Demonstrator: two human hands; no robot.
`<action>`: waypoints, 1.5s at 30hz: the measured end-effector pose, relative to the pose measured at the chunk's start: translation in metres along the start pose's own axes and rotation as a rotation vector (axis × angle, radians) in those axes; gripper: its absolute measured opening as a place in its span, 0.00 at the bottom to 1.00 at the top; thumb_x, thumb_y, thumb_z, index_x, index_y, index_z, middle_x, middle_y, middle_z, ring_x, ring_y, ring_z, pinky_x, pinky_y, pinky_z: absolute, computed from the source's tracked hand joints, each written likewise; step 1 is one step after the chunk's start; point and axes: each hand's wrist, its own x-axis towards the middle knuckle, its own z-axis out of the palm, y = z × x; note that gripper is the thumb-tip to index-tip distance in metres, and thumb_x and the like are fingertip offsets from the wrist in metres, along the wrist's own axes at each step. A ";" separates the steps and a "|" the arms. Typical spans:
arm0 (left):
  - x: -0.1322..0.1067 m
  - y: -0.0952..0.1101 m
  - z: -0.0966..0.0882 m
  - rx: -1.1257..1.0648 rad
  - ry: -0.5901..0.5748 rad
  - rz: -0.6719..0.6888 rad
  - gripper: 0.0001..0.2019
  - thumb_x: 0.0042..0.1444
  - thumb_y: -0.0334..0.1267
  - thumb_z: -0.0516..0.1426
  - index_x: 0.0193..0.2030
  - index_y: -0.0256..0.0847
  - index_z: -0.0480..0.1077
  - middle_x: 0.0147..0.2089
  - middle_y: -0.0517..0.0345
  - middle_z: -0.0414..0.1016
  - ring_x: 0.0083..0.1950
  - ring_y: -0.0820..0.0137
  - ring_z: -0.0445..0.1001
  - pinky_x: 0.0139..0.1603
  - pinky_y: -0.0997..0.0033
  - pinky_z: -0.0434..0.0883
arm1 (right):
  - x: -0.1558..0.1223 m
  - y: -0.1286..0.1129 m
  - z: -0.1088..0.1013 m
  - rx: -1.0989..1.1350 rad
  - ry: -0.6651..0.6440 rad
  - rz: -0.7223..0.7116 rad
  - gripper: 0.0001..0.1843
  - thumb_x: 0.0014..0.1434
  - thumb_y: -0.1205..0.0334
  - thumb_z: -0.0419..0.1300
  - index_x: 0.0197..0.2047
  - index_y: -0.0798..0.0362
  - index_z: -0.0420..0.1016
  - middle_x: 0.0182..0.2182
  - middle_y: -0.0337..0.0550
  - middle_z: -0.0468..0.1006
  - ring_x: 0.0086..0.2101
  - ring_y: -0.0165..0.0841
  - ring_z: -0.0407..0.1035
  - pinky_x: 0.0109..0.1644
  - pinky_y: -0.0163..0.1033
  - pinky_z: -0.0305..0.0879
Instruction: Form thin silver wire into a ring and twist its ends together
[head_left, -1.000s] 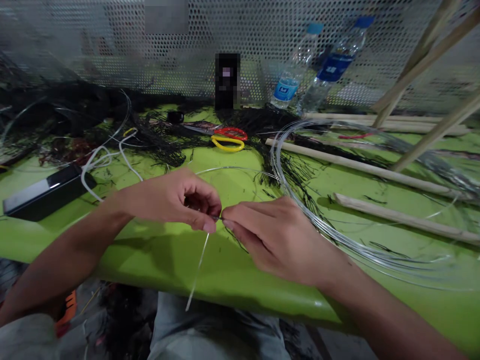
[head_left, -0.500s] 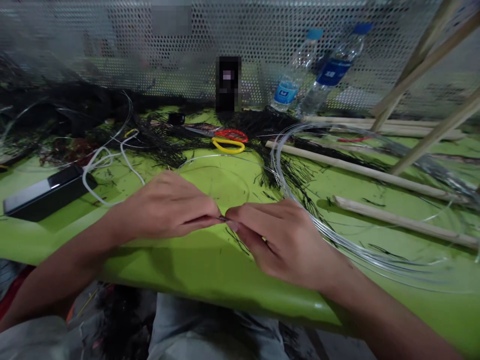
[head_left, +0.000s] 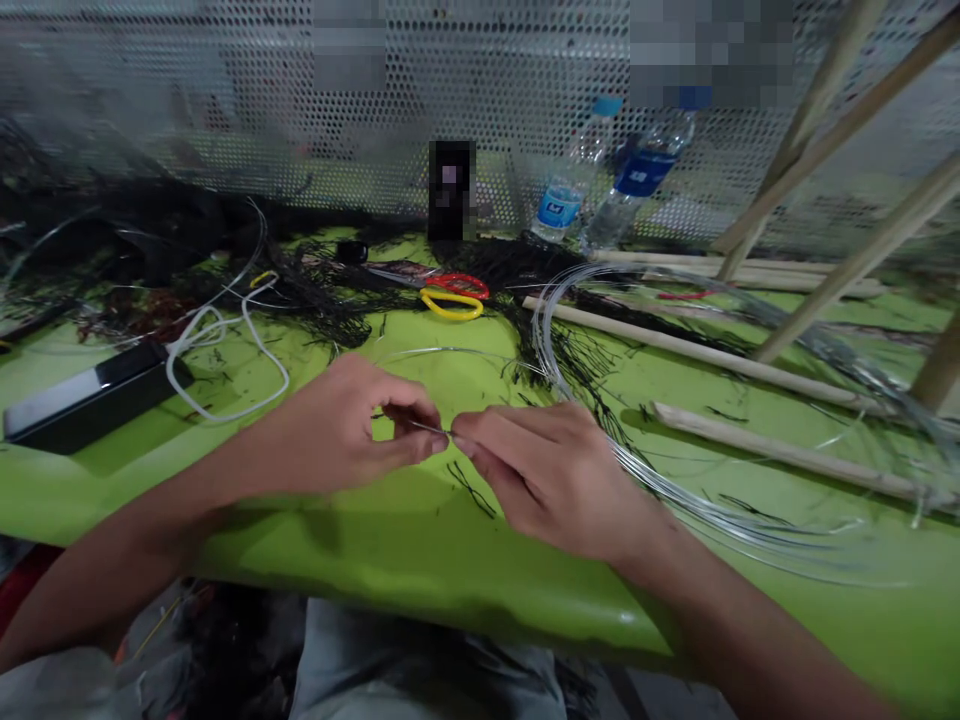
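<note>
Near the front of the green table, my right hand (head_left: 551, 475) pinches a thin wire (head_left: 427, 428) between thumb and forefinger. My left hand (head_left: 356, 420) faces it almost tip to tip, its thumb and bent fingers closed around the wire's other stretch. A gap shows inside the curl of the left fingers. Dark strands (head_left: 471, 488) lie on the table just below the fingertips. Beside my right hand, a large coil of silvery wire (head_left: 546, 335) runs partly behind the wrist.
Scissors with red and yellow handles (head_left: 454, 305) lie beyond my hands among dark fibres. Wooden sticks (head_left: 675, 340) lie and lean at right, near two water bottles (head_left: 559, 200). At left are a black box (head_left: 90, 400) and a white cord (head_left: 281, 375). A perforated metal panel (head_left: 262, 90) stands behind.
My left fingers have loosened from a flat, tight pinch into a rounder curl, showing more of the thin wire. My right hand keeps its pinch. The view has shifted slightly.
</note>
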 end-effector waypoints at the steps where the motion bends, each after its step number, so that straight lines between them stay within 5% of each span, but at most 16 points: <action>1: 0.000 0.000 -0.003 -0.091 -0.045 -0.039 0.07 0.64 0.41 0.61 0.40 0.41 0.80 0.34 0.63 0.85 0.33 0.73 0.80 0.35 0.77 0.69 | 0.000 0.000 0.001 -0.005 -0.009 -0.002 0.10 0.69 0.71 0.54 0.39 0.54 0.76 0.25 0.35 0.74 0.23 0.27 0.61 0.28 0.37 0.51; 5: 0.002 -0.003 -0.005 -0.299 -0.032 -0.113 0.12 0.64 0.45 0.62 0.47 0.42 0.81 0.44 0.59 0.86 0.43 0.69 0.84 0.44 0.76 0.75 | 0.001 0.003 -0.001 0.006 0.010 0.003 0.10 0.70 0.71 0.54 0.40 0.55 0.76 0.26 0.36 0.75 0.23 0.27 0.61 0.29 0.36 0.53; 15: 0.004 -0.001 0.016 -0.608 0.231 -0.130 0.08 0.57 0.42 0.70 0.40 0.42 0.83 0.39 0.58 0.86 0.42 0.68 0.84 0.47 0.73 0.79 | 0.004 0.002 -0.013 0.039 0.080 0.013 0.07 0.70 0.71 0.56 0.40 0.55 0.75 0.27 0.35 0.75 0.24 0.26 0.62 0.31 0.34 0.56; 25: 0.003 -0.012 0.023 -0.500 0.385 0.145 0.05 0.60 0.35 0.68 0.42 0.47 0.84 0.39 0.58 0.86 0.39 0.69 0.83 0.40 0.73 0.78 | 0.005 -0.001 -0.014 0.119 0.052 0.062 0.07 0.70 0.73 0.57 0.40 0.58 0.76 0.25 0.34 0.72 0.23 0.25 0.59 0.29 0.34 0.54; 33: 0.011 -0.024 0.017 -0.350 0.411 0.606 0.19 0.57 0.22 0.66 0.51 0.45 0.82 0.39 0.54 0.86 0.45 0.64 0.83 0.47 0.65 0.80 | 0.008 -0.002 -0.013 0.247 0.045 0.071 0.08 0.71 0.71 0.57 0.39 0.57 0.75 0.24 0.32 0.69 0.22 0.23 0.58 0.29 0.31 0.53; 36: 0.008 -0.022 0.010 -0.392 0.336 0.498 0.15 0.59 0.25 0.66 0.50 0.46 0.82 0.39 0.55 0.86 0.40 0.67 0.84 0.42 0.70 0.80 | 0.007 0.002 -0.011 0.200 0.056 0.026 0.08 0.71 0.71 0.57 0.39 0.57 0.75 0.25 0.33 0.69 0.24 0.24 0.59 0.30 0.32 0.54; 40: 0.005 -0.015 -0.002 -0.661 0.012 0.134 0.11 0.71 0.40 0.57 0.46 0.41 0.81 0.38 0.54 0.86 0.29 0.73 0.80 0.30 0.76 0.77 | 0.005 0.004 -0.008 0.143 0.027 -0.034 0.09 0.70 0.72 0.55 0.39 0.57 0.76 0.25 0.33 0.69 0.24 0.25 0.59 0.30 0.34 0.53; 45: 0.007 -0.017 -0.012 -0.670 -0.345 -0.096 0.14 0.67 0.47 0.61 0.38 0.38 0.79 0.31 0.57 0.82 0.24 0.79 0.72 0.24 0.83 0.67 | 0.003 -0.002 -0.006 0.084 -0.048 -0.057 0.11 0.69 0.73 0.54 0.39 0.58 0.78 0.25 0.34 0.69 0.24 0.28 0.58 0.28 0.39 0.50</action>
